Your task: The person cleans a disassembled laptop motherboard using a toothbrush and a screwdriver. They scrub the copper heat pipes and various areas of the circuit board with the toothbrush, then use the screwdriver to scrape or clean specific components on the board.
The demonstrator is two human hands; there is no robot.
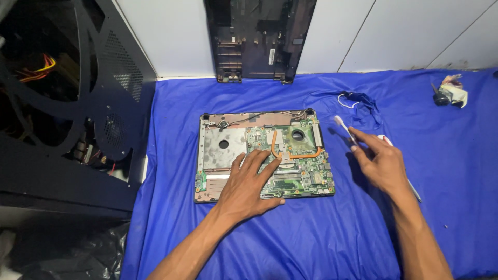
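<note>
Head view. Your left hand lies flat, palm down and fingers spread, on the lower middle of the opened laptop base, pressing on the green circuit board without gripping anything. The base sits on the blue cloth, left of centre, with its bare metal plate on the left and a curved copper heat pipe running across the upper right of the board, beside a round fan opening.

Your right hand hovers just right of the base, clear of it, with thumb and fingers pinched around the handle of a white toothbrush; its bristled head points up and to the left, near the base's upper right corner. A thin white-handled tool lies on the cloth partly under that hand.

A detached dark laptop shell leans against the white wall behind. An open black computer case stands at the left. A loose cable and a small crumpled bundle rest on the cloth farther right.
</note>
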